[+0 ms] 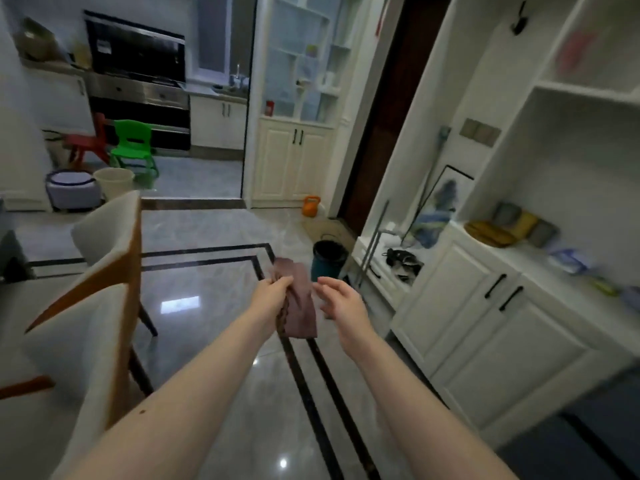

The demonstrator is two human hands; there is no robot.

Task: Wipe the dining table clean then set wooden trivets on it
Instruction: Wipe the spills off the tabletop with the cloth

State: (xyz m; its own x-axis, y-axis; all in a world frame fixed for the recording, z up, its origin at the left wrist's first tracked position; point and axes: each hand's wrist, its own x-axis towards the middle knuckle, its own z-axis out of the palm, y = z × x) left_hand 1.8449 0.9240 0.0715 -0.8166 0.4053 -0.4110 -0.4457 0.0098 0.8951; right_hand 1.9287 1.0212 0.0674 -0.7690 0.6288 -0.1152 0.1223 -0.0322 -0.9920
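Left hand [273,289]: fingers curl into the brown cloth [299,303], tips hidden. Dining surface [14,306]: cut off at left edge. Shelf items [512,226]: blurred, unidentifiable.

Both bare arms reach out over the glossy grey tiled floor [207,306] with its dark inlaid border lines. The left hand [272,292] grips a crumpled reddish-brown cloth [299,306], which hangs down from the fist. The right hand [341,299] hovers just beside the cloth, fingers loosely spread, holding nothing. To the left stands a cream upholstered dining chair with an orange-brown wooden frame [104,271]. Beyond the hands, a dark round waste bin [329,259] sits on the floor beside the white panelled cabinets [485,323]. Farther off, a small green plastic chair [133,147] stands in the kitchen.
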